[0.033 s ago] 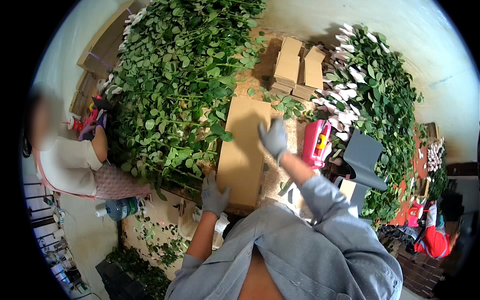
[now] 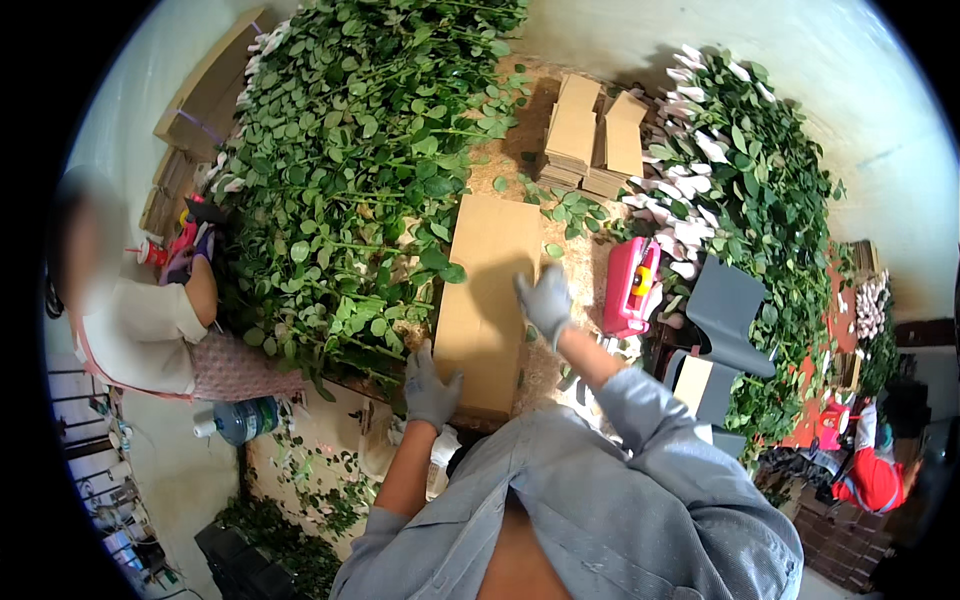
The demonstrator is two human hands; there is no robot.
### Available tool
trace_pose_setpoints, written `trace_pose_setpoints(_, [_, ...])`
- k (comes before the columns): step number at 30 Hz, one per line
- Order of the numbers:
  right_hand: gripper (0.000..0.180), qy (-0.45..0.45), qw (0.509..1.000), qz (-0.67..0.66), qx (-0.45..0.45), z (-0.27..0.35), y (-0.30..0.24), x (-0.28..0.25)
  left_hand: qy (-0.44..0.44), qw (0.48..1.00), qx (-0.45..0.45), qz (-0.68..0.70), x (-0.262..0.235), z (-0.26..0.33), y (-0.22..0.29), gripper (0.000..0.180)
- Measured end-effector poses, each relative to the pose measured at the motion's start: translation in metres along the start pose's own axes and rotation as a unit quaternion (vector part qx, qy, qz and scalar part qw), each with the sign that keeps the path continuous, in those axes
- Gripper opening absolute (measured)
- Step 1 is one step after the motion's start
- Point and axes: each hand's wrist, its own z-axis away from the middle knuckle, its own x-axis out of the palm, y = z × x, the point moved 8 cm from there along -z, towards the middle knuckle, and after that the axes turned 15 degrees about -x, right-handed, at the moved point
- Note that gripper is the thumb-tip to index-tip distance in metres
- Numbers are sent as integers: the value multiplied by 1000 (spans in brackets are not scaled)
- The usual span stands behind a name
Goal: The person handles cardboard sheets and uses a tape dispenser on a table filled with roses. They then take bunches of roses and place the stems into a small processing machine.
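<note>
Both gloved hands rest flat on 1 long cardboard sheet [image 2: 490, 300] lying on the surface [image 2: 575, 270]. The left hand [image 2: 430, 385] presses its near corner at 7 o'clock, fingers spread, grasping nothing. The right hand [image 2: 545, 300] lies open on its right edge at 3 o'clock. A heap of leafy stems [image 2: 350, 180] lies at 10 o'clock, a pink tool [image 2: 630, 285] at 3 o'clock, and 2 stacks of folded cardboard [image 2: 595, 140] at 1 o'clock.

Matt brown cardboard sheet [image 2: 488, 300]; grey knit cloth gloves on both hands; glossy pink plastic tool [image 2: 630, 287]; rough tabletop [image 2: 565, 330].
</note>
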Motion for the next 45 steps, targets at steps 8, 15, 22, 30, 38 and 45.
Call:
trace_pose_setpoints(8, [94,-62,978,-123,155,76,26,63,16,1000,16,11,33,-24,-17,92])
trace_pose_setpoints(15, [74,30,876,-462,139,70,17,67,-121,973,45,191,34,-35,-14,70])
trace_pose_setpoints(22, [63,57,841,-537,-42,100,-11,-5,-190,926,21,326,10,-38,3,97])
trace_pose_setpoints(30, [72,1,802,-584,-121,125,-45,-83,-362,808,95,455,-43,8,138,53])
trace_pose_setpoints(38, [50,87,850,-504,-121,117,-32,-86,-321,818,73,471,-30,20,140,47])
trace_pose_setpoints(45, [66,105,951,-288,-31,128,-10,-55,-270,856,0,441,-7,14,115,40])
